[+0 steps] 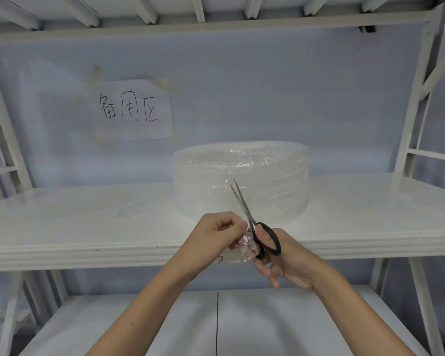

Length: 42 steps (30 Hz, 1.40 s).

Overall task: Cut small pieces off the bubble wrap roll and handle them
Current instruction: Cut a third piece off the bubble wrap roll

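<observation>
A wide roll of clear bubble wrap (242, 181) lies flat on the white shelf (88, 214), right of its middle. In front of the shelf's edge my left hand (216, 232) pinches a small crumpled piece of bubble wrap (247, 246). My right hand (283, 258) holds black-handled scissors (257, 232) by their loops. The blades point up and slightly left, a little apart, in front of the roll. The small piece hangs right against the scissors' handles, between my two hands.
A paper sign (132, 109) with handwritten characters is taped to the back wall, left of the roll. White rack uprights (416, 98) stand at both sides. A lower shelf (242, 325) lies beneath my forearms, with a dark seam down its middle.
</observation>
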Each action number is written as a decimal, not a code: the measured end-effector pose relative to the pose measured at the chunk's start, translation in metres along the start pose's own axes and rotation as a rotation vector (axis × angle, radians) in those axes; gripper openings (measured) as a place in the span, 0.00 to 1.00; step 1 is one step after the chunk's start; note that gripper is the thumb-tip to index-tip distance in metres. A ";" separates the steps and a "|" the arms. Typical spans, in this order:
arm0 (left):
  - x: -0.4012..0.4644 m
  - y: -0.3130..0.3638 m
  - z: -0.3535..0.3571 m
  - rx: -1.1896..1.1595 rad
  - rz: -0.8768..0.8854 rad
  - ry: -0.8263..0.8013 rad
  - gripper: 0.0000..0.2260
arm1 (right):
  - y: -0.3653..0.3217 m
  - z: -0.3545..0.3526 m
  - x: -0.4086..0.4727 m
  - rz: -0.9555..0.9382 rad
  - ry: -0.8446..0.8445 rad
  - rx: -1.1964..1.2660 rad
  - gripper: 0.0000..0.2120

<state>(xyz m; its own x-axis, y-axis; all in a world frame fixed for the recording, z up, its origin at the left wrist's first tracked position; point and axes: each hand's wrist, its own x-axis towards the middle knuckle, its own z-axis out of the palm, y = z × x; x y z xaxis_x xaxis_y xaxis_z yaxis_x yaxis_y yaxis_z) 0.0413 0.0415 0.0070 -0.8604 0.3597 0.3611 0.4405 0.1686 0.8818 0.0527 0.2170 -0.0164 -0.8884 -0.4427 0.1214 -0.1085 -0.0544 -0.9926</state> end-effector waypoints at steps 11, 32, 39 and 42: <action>-0.005 0.009 -0.001 0.000 -0.014 -0.078 0.17 | -0.021 0.002 0.009 -0.053 -0.001 -0.056 0.37; -0.017 0.002 -0.007 -0.013 -0.081 -0.239 0.10 | -0.072 0.014 0.025 -0.232 0.231 -0.055 0.21; -0.012 0.001 -0.043 -0.039 -0.120 -0.066 0.08 | -0.076 -0.043 0.009 -0.283 0.812 -0.017 0.18; -0.009 0.001 -0.056 -0.073 -0.116 0.013 0.05 | -0.069 -0.077 0.000 -0.028 0.897 -0.201 0.20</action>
<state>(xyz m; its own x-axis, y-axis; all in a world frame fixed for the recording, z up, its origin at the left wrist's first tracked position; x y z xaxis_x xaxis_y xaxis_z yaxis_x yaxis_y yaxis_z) 0.0349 -0.0128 0.0223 -0.9079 0.3297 0.2589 0.3184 0.1407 0.9374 0.0258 0.2898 0.0523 -0.8883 0.4213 0.1827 -0.1357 0.1392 -0.9809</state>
